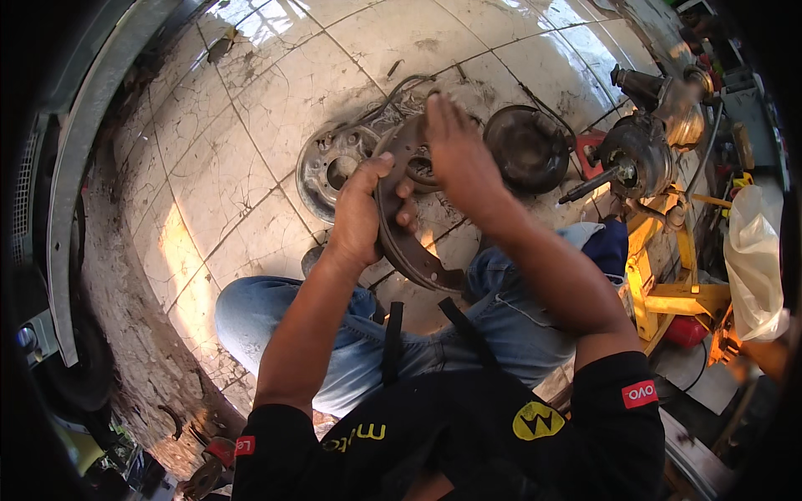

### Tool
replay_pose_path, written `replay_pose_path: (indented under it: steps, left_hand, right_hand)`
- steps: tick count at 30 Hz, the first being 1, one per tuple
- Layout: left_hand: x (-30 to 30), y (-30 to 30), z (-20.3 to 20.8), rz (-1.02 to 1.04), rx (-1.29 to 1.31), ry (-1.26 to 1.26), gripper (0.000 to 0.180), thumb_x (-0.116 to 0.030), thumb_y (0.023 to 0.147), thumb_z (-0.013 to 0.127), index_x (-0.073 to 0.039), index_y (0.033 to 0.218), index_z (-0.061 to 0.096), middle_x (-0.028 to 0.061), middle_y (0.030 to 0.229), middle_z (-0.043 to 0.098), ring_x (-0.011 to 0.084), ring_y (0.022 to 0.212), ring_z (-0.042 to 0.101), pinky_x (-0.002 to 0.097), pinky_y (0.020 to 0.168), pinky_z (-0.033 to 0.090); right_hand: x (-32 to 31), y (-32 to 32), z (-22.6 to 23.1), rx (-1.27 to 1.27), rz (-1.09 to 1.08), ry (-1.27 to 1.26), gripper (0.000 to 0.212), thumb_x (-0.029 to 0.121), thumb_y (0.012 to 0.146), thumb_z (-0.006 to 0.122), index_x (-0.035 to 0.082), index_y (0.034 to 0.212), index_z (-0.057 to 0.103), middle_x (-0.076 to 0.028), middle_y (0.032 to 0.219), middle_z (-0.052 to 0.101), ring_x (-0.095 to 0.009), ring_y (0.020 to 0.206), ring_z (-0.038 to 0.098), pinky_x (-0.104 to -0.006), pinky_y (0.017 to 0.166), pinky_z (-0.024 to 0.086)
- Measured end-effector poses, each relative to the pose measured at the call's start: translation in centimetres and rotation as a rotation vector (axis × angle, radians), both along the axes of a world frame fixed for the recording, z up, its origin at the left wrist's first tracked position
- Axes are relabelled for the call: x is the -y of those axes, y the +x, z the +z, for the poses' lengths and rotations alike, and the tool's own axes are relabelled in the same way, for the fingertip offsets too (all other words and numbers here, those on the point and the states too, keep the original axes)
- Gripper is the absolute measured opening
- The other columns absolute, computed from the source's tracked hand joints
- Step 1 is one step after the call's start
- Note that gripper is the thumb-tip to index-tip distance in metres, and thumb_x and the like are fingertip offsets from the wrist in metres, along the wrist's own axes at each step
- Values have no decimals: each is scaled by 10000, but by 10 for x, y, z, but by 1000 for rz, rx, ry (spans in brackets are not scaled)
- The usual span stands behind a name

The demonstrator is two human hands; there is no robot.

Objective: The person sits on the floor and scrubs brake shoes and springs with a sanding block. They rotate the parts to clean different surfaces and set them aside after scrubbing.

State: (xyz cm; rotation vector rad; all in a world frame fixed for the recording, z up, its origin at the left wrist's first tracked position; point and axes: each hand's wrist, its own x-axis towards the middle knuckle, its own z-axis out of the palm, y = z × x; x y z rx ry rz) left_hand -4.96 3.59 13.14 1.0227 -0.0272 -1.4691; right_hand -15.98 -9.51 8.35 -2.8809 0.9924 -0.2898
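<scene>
The brake shoe (409,242) is dark rusty brown, held over a floor (251,108) of pale cream tiles veined with fine dark cracks. Right of it stand a yellow jack stand (660,292) and a white plastic bag (752,259); below it, blue jeans (351,342) and a black shirt (468,434) with yellow print.

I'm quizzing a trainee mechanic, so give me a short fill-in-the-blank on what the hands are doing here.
1. Both hands grip a curved brake ____.
2. The left hand grips its ____ edge.
3. The round backing plate lies on the tiled ____.
4. The yellow stand is on the person's ____ side.

Missing: shoe; left; floor; right
</scene>
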Motion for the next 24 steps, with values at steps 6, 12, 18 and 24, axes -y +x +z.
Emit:
replay_pose_path:
  steps: [6, 12, 18, 24]
  left_hand:
    - [0, 11, 0, 6, -9, -112, 383, -418, 928, 500, -110, 1153, 525, -3, 731, 494, 124, 483, 454, 319, 498, 438]
    - [0, 10, -1, 12, 14, -143, 375, -400, 945, 493, -81, 1138, 533, 11, 738, 498, 136, 510, 475, 329, 505, 460]
    - [2, 7, -1, 17, 14, -150, 336, -374, 958, 484, -73, 1100, 527, 21, 743, 496, 146, 523, 486, 341, 511, 473]
    - [1, 1, -7, 72, 11, -57, 301, -358, 952, 498, -81, 1070, 513, 26, 743, 498, 152, 519, 493, 346, 503, 461]
  right_hand:
    - [44, -9, 19, 288, -92, 40, 496, 110, 989, 416, -68, 1434, 289, -290, 1457, 371, -464, 1320, 390, -485, 1088, 362]
    - [21, -6, 24, 309, 21, 70, 552, 91, 967, 440, -47, 1469, 257, -282, 1486, 341, -464, 1349, 360, -484, 1107, 339]
    - [11, -4, 15, 303, 92, 4, 544, 148, 976, 463, -21, 1467, 301, -244, 1492, 355, -447, 1357, 362, -493, 1107, 334]
    - [-8, -2, 3, 166, 138, -23, 530, 198, 993, 447, -11, 1463, 319, -236, 1478, 376, -433, 1340, 395, -519, 1088, 353]
